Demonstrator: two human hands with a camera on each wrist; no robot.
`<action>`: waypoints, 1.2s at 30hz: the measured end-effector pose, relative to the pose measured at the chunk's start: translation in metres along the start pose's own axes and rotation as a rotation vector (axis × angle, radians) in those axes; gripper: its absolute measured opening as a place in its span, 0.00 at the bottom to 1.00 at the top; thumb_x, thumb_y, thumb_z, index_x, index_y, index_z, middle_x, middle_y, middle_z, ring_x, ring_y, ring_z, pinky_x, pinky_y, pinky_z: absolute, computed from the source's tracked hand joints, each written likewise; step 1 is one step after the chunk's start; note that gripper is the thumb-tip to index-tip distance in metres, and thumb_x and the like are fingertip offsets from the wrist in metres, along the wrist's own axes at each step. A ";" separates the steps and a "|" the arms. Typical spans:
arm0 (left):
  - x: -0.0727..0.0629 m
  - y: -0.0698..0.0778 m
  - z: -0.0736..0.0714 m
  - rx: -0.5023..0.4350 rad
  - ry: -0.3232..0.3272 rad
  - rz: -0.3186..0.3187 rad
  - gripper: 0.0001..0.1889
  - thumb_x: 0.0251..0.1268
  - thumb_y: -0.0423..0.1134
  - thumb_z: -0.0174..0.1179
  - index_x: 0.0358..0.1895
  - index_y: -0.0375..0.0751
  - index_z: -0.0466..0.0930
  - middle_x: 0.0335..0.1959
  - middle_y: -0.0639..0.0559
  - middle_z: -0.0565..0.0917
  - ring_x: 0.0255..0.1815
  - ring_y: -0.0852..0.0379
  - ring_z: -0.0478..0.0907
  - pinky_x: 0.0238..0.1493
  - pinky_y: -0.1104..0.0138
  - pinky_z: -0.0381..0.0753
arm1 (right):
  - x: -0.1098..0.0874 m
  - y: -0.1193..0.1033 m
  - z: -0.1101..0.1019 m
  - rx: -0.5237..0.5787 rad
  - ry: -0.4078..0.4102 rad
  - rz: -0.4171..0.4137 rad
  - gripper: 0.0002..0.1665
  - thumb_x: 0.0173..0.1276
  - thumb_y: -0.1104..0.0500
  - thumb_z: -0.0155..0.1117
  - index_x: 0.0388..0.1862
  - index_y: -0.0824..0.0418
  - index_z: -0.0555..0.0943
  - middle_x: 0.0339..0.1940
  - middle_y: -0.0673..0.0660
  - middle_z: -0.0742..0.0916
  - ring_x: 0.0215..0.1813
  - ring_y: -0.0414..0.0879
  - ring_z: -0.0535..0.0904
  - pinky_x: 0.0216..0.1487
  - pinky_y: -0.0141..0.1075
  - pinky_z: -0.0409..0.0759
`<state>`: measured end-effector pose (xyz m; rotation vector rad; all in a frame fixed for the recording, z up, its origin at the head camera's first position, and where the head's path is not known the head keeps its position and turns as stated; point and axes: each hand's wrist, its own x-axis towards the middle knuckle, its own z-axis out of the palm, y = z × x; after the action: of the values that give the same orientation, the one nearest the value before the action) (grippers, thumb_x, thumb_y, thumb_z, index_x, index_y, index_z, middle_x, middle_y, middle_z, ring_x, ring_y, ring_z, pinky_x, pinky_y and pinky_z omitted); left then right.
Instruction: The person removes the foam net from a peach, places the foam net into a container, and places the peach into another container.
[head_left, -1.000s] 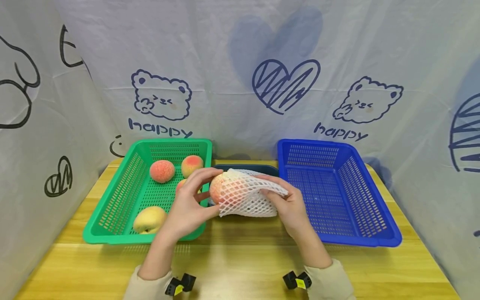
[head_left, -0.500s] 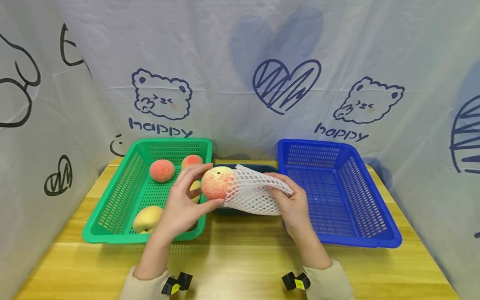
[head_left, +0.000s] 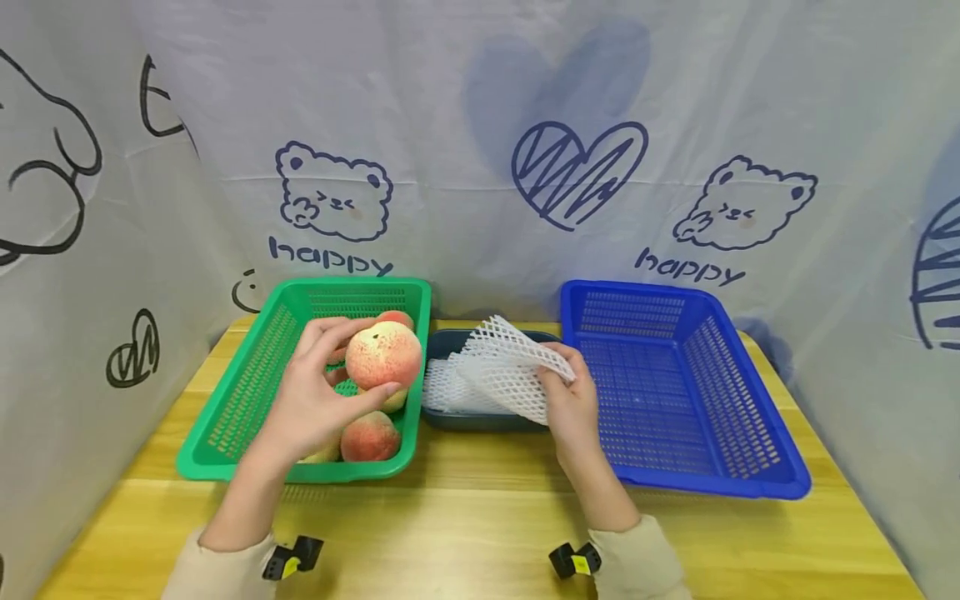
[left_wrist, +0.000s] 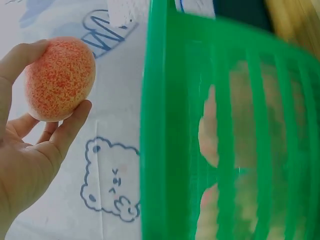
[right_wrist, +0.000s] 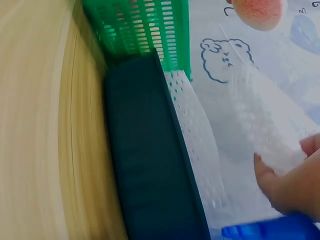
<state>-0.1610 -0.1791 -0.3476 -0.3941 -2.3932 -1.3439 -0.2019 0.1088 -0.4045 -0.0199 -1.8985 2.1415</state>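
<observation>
My left hand (head_left: 311,396) holds a peach (head_left: 384,355) between thumb and fingers, over the right side of the green basket (head_left: 408,450). The left wrist view shows that peach (left_wrist: 61,79) bare, speckled red over pale yellow. With thumb and fingers my right hand (head_left: 573,408) pinches one end of a white foam fruit net (head_left: 517,367), which hangs flat above the dark tray (head_left: 480,423). In the right wrist view the held net (right_wrist: 265,120) is blurred and reaches toward the left. More white foam netting (head_left: 446,385) lies in the tray.
Several peaches, one a red peach (head_left: 371,437), lie in the green basket, partly behind my left hand. A blue basket (head_left: 757,417) stands on the right of the wooden table (head_left: 480,517). A white printed cloth (head_left: 465,242) hangs behind and along both sides.
The peach has come out of the foam net and moved left with my left hand, over the green basket. My right hand keeps the net, now collapsed, above the tray.
</observation>
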 end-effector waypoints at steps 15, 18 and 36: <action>0.028 -0.036 -0.062 0.140 -0.293 -0.045 0.40 0.56 0.34 0.79 0.69 0.34 0.66 0.66 0.39 0.73 0.62 0.39 0.78 0.54 0.60 0.85 | 0.018 0.028 0.026 -0.496 -0.032 -0.062 0.23 0.74 0.69 0.55 0.68 0.63 0.72 0.64 0.65 0.80 0.33 0.54 0.74 0.35 0.43 0.71; 0.036 -0.042 -0.070 0.176 -0.344 -0.081 0.40 0.57 0.35 0.79 0.70 0.33 0.66 0.65 0.37 0.73 0.62 0.37 0.77 0.52 0.59 0.85 | 0.018 0.032 0.028 -0.587 -0.032 -0.103 0.27 0.71 0.71 0.56 0.68 0.64 0.71 0.63 0.66 0.79 0.41 0.59 0.77 0.41 0.48 0.74; 0.082 -0.104 -0.086 0.296 -0.591 -0.253 0.39 0.52 0.35 0.77 0.70 0.35 0.73 0.58 0.33 0.79 0.51 0.42 0.79 0.44 0.58 0.81 | 0.016 0.056 0.028 -0.784 -0.023 -0.202 0.38 0.53 0.73 0.71 0.66 0.57 0.79 0.57 0.63 0.75 0.55 0.61 0.76 0.54 0.52 0.76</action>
<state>-0.2621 -0.3005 -0.3493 -0.4658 -3.1692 -1.0367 -0.2333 0.0799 -0.4526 0.0377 -2.4959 1.1708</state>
